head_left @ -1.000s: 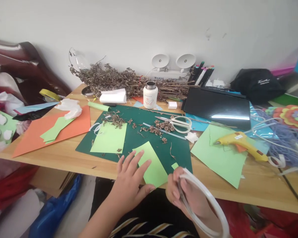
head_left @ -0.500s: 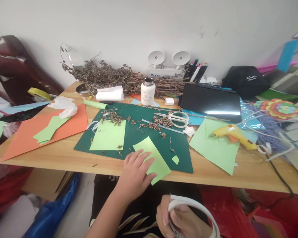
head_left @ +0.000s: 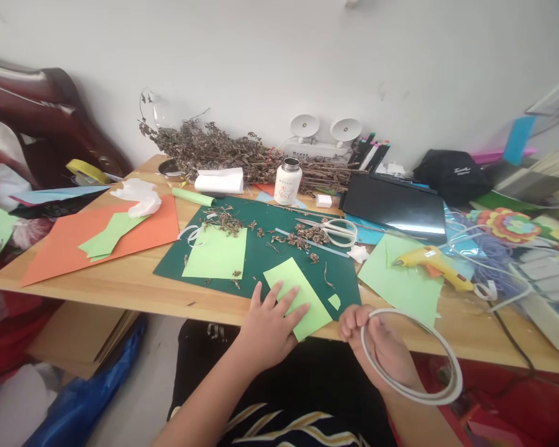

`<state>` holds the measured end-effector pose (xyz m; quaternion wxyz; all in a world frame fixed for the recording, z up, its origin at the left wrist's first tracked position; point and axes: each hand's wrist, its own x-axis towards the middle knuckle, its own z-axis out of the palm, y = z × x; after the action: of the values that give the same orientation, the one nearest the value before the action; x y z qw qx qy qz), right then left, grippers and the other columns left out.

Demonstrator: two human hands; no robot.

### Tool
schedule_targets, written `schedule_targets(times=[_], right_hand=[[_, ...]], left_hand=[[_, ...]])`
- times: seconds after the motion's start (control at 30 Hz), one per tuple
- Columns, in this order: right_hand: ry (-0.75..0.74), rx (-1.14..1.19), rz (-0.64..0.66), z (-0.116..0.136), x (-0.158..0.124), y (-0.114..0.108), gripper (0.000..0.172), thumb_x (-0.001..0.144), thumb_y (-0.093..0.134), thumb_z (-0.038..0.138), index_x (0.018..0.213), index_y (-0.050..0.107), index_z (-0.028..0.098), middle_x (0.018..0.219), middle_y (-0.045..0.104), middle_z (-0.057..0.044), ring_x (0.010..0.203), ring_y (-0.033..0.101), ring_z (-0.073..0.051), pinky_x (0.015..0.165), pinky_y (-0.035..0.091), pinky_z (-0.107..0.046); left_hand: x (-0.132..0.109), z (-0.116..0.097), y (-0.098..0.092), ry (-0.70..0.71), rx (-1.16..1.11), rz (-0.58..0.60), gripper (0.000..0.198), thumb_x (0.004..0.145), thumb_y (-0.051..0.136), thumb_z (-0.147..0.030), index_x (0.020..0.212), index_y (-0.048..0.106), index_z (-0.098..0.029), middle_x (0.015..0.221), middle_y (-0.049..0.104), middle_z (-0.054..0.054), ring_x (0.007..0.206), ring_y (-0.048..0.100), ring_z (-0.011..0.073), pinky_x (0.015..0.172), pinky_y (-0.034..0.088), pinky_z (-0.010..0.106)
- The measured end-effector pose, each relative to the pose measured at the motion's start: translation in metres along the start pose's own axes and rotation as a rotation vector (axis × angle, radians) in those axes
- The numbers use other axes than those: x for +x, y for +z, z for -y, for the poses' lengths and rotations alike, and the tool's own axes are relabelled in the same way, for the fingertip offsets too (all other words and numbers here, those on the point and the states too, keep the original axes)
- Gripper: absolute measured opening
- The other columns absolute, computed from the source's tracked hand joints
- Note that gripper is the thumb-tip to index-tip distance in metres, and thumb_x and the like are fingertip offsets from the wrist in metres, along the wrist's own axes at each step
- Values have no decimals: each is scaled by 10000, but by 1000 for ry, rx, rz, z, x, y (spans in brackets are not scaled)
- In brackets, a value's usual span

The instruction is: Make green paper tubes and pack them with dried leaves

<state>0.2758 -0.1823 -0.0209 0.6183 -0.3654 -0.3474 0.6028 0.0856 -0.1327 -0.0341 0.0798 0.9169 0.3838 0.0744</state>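
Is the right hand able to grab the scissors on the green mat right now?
Probably not right away: the right hand is gripping a white ring. If it let go, it likely could, since the scissors look fairly close and nothing covers their handles.

Beneath the left hand (head_left: 270,329), a paper rectangle (head_left: 317,314) overhangs the front edge of the cutting mat (head_left: 256,257), with a paper square (head_left: 215,257) to its left and scissors (head_left: 325,226) behind to its right. At the mat's back edge stands a bottle (head_left: 287,185), in front of dried plants (head_left: 242,152). To the right, a glue gun (head_left: 433,264) lies partly on a paper sheet (head_left: 400,290), behind the right hand (head_left: 384,347) and its ring (head_left: 456,380).
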Motion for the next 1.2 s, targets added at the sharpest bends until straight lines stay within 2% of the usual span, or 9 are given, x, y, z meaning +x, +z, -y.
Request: schedule_targets(times=[0.17, 0.27, 0.43, 0.53, 0.7, 0.83, 0.93, 1.07, 1.2], right_hand=[[2, -165, -36, -2, 5, -1, 229, 786, 532, 385, 674, 574, 190, 655, 491, 2, 543, 460, -99, 509, 352, -233], [-16, -324, 24, -6, 3, 3, 252, 814, 494, 379, 687, 584, 180, 668, 494, -3, 512, 434, -94, 489, 332, -237], [40, -446, 278, -7, -8, 15, 308, 853, 416, 386, 678, 561, 180, 627, 471, -6, 565, 436, -122, 533, 333, -256], [11, -493, 385, -7, -13, 18, 336, 845, 413, 430, 679, 564, 180, 608, 464, -9, 573, 445, -136, 547, 334, -270], [-46, -420, 265, -8, -11, 7, 269, 877, 376, 351, 725, 547, 209, 651, 489, -10, 619, 458, -141, 590, 347, -275], [-115, -483, 49, -6, -3, -5, 243, 855, 430, 343, 694, 557, 213, 708, 515, -23, 718, 484, -163, 674, 373, -291], [-112, -514, -107, -6, 3, -12, 236, 827, 473, 378, 684, 566, 215, 859, 554, -46, 880, 501, -199, 773, 391, -330], [62, -539, -107, -4, 9, -13, 288, 804, 478, 449, 695, 569, 198, 1190, 501, -87, 1107, 443, -266, 888, 381, -414], [71, -605, -87, 3, 14, -9, 304, 811, 454, 470, 705, 558, 204, 1250, 472, -87, 1126, 452, -268, 920, 371, -434]], left_hand=[[-3, -5, -14, -18, -165, 55, 575, 746, 391, -612, 1249, 403, -336, 1412, 295, 55, 1286, 185, 371, 959, 82, 673], [-12, -11, -35, 33, -309, 46, 442, 764, 441, -514, 1163, 471, -326, 1393, 319, 51, 1265, 254, 337, 966, 105, 660], [-28, -15, -51, 196, -517, -215, 358, 763, 480, -300, 1107, 478, -200, 1241, 462, 114, 1129, 436, 213, 978, 332, 403], [-27, -7, -44, 101, -422, -252, 367, 770, 473, -237, 1132, 466, -178, 1203, 487, 131, 1115, 441, 225, 934, 381, 398], [-16, 7, -33, -79, -153, -22, 570, 701, 580, -276, 1239, 396, -310, 1404, 279, 77, 1267, 224, 363, 962, 221, 627], [-6, 10, -27, -100, -97, -2, 277, 814, 456, -287, 1073, 543, -329, 1353, 390, 9, 1266, 252, 340, 970, 192, 638], [0, 8, -21, -58, -103, -38, 200, 843, 424, -277, 902, 614, -290, 1274, 490, -10, 1242, 316, 310, 985, 152, 639], [7, 6, -15, 26, -143, -29, 218, 860, 412, -283, 785, 616, -260, 1175, 573, -30, 1224, 363, 251, 1010, 79, 626], [10, 10, -16, 69, -124, 20, 291, 800, 450, -478, 951, 580, -264, 1233, 531, 5, 1226, 359, 259, 1014, 157, 599]])
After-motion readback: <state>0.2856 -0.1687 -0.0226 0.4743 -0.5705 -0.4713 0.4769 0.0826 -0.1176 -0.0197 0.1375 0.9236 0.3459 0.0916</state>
